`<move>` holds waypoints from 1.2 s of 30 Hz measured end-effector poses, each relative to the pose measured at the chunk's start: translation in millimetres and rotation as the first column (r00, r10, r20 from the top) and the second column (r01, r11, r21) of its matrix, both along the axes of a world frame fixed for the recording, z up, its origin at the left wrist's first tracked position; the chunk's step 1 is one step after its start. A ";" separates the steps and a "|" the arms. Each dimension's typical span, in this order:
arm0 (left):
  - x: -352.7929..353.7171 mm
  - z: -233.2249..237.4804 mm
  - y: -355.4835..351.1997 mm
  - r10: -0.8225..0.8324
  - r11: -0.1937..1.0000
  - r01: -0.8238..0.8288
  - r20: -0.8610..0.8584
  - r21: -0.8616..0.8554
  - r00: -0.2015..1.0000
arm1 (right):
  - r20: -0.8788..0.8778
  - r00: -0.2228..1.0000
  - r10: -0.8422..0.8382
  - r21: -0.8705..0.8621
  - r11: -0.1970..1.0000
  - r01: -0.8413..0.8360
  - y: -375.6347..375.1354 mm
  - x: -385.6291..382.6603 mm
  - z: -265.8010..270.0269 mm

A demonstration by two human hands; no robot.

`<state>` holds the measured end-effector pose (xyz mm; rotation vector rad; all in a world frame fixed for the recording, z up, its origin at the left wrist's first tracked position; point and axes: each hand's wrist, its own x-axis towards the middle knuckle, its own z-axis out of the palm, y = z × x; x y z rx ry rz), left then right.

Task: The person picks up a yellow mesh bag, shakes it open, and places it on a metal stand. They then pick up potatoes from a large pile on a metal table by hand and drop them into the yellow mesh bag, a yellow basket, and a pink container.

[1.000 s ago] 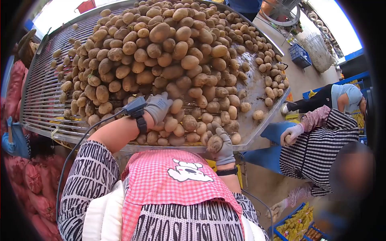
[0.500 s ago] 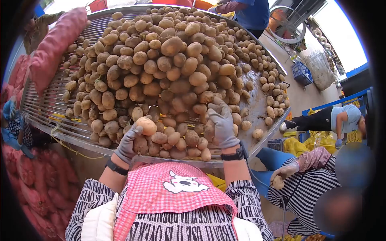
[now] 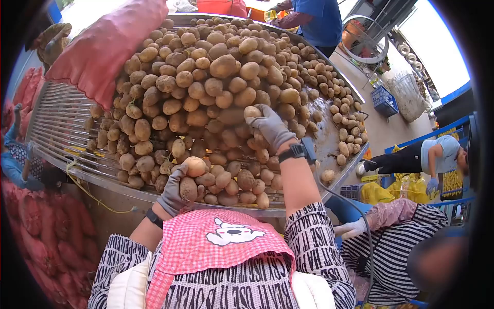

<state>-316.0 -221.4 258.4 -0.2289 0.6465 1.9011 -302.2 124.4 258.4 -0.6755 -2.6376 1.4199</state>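
Observation:
A large heap of potatoes (image 3: 206,87) lies on a slatted metal table (image 3: 62,134). My left hand (image 3: 175,191), in a grey glove, is closed around potatoes at the heap's near edge; a pale one (image 3: 195,167) shows at its fingertips and a darker one (image 3: 188,189) against the palm. My right hand (image 3: 271,126), also gloved, reaches over the right part of the heap, its fingers closed on a potato (image 3: 251,113).
A red mesh sack (image 3: 110,49) rests over the table's far left. Other red sacks (image 3: 49,226) lie lower left. A co-worker in stripes (image 3: 391,247) is at the right; another in blue (image 3: 321,23) stands beyond the table. A blue crate (image 3: 384,100) sits on the floor.
My right hand has moved up and left over the heap and now grips a potato. My left hand has shifted slightly right. The red sack has moved right over the table.

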 end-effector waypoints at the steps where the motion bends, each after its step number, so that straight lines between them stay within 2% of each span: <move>1: -0.8 1.2 2.4 -0.021 1.000 0.021 -0.001 -0.003 1.000 | -0.165 0.986 -0.025 -0.514 0.855 -0.064 -3.8 18.1 1.6; 2: -2.0 2.4 6.2 -0.027 0.999 0.025 0.051 0.029 0.998 | -0.118 0.985 -0.125 -0.761 0.648 -0.009 -8.5 46.8 4.0; 3: -1.2 4.1 8.4 -0.045 0.998 0.039 0.113 0.051 0.993 | -0.038 0.975 -0.217 -0.931 0.363 0.045 -24.3 83.0 14.9; 4: 0.8 10.7 13.2 -0.066 0.998 0.066 0.102 0.002 0.993 | 0.028 0.963 -0.268 -0.997 0.063 0.046 -30.5 113.1 -0.9; 5: 2.5 10.3 21.0 -0.098 0.995 0.099 0.111 -0.008 0.989 | -0.073 0.909 -0.410 -0.997 -0.007 -0.083 -48.2 131.5 -0.5; 7: 3.7 9.0 37.0 -0.258 0.962 0.265 0.103 -0.061 0.961 | -0.107 0.827 -0.552 -0.976 -0.102 -0.194 -73.4 184.4 -23.3; 9: 9.8 -4.2 52.6 -0.368 0.924 0.378 0.121 -0.062 0.922 | -0.002 0.782 -0.623 -0.909 -0.324 -0.260 -99.1 244.2 -42.2; 11: 20.6 -4.0 79.3 -0.526 0.828 0.543 0.142 -0.141 0.838 | 0.067 0.663 -0.746 -0.850 -0.391 -0.354 -134.4 298.7 -58.4; 13: 35.4 -12.0 103.4 -0.615 0.751 0.648 0.225 -0.124 0.756 | 0.285 0.564 -0.775 -0.789 -0.524 -0.321 -169.4 342.1 -45.1; 14: 47.4 -14.4 118.1 -0.696 0.671 0.733 0.247 -0.108 0.674 | 0.292 0.526 -0.799 -0.789 -0.512 -0.339 -186.7 365.9 -52.5; 16: 75.2 -16.1 148.9 -0.830 0.495 0.867 0.263 -0.058 0.491 | 0.436 0.344 -0.832 -0.858 -0.499 -0.119 -219.0 407.7 -75.8; 17: 92.3 -13.4 164.1 -0.851 0.454 0.889 0.271 -0.053 0.450 | 0.443 0.301 -0.845 -0.857 -0.497 -0.135 -232.8 420.7 -84.9; 19: 132.2 0.4 188.8 -0.972 0.228 0.967 0.025 -0.118 0.232 | 0.558 -0.002 -0.830 -0.829 -0.558 0.031 -247.6 436.9 -93.7; 20: 155.5 -1.6 197.4 -0.979 0.198 0.974 0.027 -0.114 0.202 | 0.560 -0.030 -0.828 -0.828 -0.560 0.018 -252.3 443.1 -97.3; 22: 200.2 -15.0 208.2 -0.999 0.031 1.000 0.010 0.001 0.031 | 0.587 -0.180 -0.790 -0.809 -0.583 -0.080 -249.2 451.8 -103.0; 23: 216.3 -22.6 211.5 -1.000 0.013 1.000 0.012 0.004 0.013 | 0.599 -0.252 -0.760 -0.799 -0.587 -0.131 -248.6 454.7 -106.9; 25: 233.8 -26.3 216.6 -0.995 -0.085 0.984 -0.028 -0.158 -0.091 | 0.563 -0.267 -0.782 -0.820 -0.569 -0.064 -240.2 465.8 -119.0; 26: 233.4 -27.4 211.1 -0.985 -0.004 0.946 -0.160 -0.324 -0.059 | 0.554 -0.276 -0.785 -0.820 -0.572 -0.018 -241.3 469.3 -122.2; 27: 229.7 -32.4 205.4 -0.986 0.006 0.946 -0.161 -0.325 -0.049 | 0.544 -0.285 -0.789 -0.818 -0.574 0.028 -244.4 467.9 -123.2; 28: 222.6 -38.7 199.3 -0.973 0.002 0.931 -0.215 -0.366 -0.082 | 0.528 -0.363 -0.768 -0.785 -0.604 0.135 -251.9 457.3 -101.2; 29: 208.4 -44.3 193.0 -0.961 0.055 0.906 -0.268 -0.419 -0.066 | 0.531 -0.301 -0.792 -0.790 -0.591 0.164 -248.9 455.4 -104.1; 31: 177.8 -50.9 181.5 -0.952 0.185 0.870 -0.305 -0.457 0.042 | 0.555 -0.354 -0.753 -0.760 -0.632 0.153 -245.4 458.8 -111.3; 32: 166.5 -74.3 175.2 -0.909 0.308 0.828 -0.402 -0.468 0.111 | 0.559 -0.295 -0.775 -0.762 -0.621 0.186 -242.9 459.6 -115.1; 33: 153.3 -87.5 168.4 -0.852 0.426 0.772 -0.496 -0.471 0.167 | 0.529 -0.191 -0.827 -0.799 -0.561 0.216 -238.1 460.3 -120.4; 34: 134.3 -57.7 162.5 -0.874 0.444 0.698 -0.445 -0.563 0.196 | 0.494 -0.083 -0.866 -0.834 -0.499 0.235 -227.8 454.8 -126.1; 35: 118.9 -51.8 155.2 -0.862 0.479 0.671 -0.449 -0.565 0.237 | 0.492 -0.037 -0.870 -0.837 -0.484 0.255 -216.2 439.8 -123.0; 36: 104.0 -49.1 147.9 -0.807 0.574 0.616 -0.501 -0.539 0.313 | 0.411 0.012 -0.911 -0.827 -0.368 0.425 -204.3 417.9 -109.8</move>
